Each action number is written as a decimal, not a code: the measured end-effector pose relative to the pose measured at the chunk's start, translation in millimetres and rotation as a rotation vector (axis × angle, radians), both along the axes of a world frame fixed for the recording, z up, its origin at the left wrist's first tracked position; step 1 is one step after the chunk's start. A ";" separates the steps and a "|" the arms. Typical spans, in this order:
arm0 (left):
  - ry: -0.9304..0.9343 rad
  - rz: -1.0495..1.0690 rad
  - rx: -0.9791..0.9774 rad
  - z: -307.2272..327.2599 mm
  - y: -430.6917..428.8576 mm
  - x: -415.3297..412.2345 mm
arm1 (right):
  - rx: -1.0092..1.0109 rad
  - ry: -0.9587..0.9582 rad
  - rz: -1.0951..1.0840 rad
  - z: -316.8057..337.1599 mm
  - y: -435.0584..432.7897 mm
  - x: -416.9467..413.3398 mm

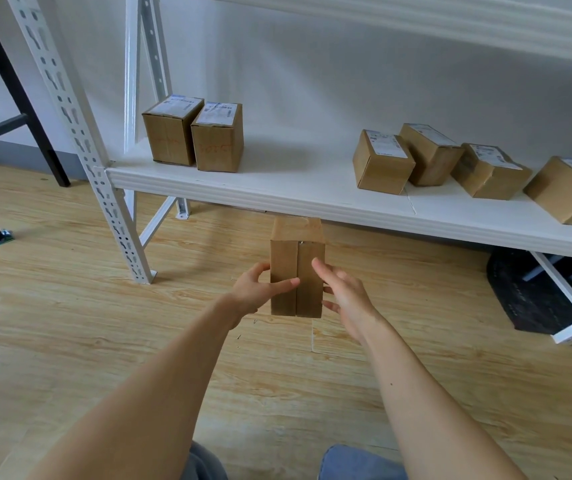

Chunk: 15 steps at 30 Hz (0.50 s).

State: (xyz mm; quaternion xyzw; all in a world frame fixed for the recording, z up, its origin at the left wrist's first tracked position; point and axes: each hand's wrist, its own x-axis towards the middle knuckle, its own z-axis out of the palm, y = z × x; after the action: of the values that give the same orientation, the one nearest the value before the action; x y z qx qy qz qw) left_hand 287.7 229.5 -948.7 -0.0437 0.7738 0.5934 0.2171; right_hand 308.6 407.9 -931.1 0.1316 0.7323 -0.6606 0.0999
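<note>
A small brown cardboard box (pixel 296 251) with a taped seam down its near face is held in the air in front of the white shelf (pixel 277 192). My left hand (pixel 255 291) grips its left edge, thumb across the near face and fingers behind. My right hand (pixel 343 296) is at the box's right side with fingers spread and fairly straight; its fingertips touch the right edge. On the shelf at the left stand two upright labelled boxes (pixel 194 135). Several similar boxes (pixel 433 155) lie tilted at the right.
White perforated rack uprights (pixel 83 147) stand at the left. Another shelf board (pixel 450 22) hangs above. A black stand's legs (pixel 10 98) are at far left on the wooden floor. A dark mat (pixel 523 296) lies under the shelf at right.
</note>
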 end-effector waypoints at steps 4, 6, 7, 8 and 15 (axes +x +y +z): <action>0.020 0.011 -0.007 0.0 0.7 -1.4 | 0.028 0.056 -0.098 -5.8 2.2 -4.3; 0.027 0.016 0.040 1.8 3.1 0.3 | -0.018 0.043 -0.134 -4.4 1.1 -6.7; 0.033 0.022 0.076 4.0 4.6 1.9 | -0.032 0.044 -0.141 -3.7 0.1 -7.7; 0.038 0.039 0.108 6.0 6.2 2.6 | -0.036 0.053 -0.139 -3.0 -0.8 -8.0; 0.053 0.122 0.207 15.4 12.1 5.5 | 0.014 0.085 -0.125 -3.1 -7.4 -5.3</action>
State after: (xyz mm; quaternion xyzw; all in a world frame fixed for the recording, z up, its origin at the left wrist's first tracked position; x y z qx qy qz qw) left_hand 293.2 241.6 -933.2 -0.0525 0.7098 0.6831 0.1635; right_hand 303.3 400.5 -934.2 0.1496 0.7310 -0.6653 0.0265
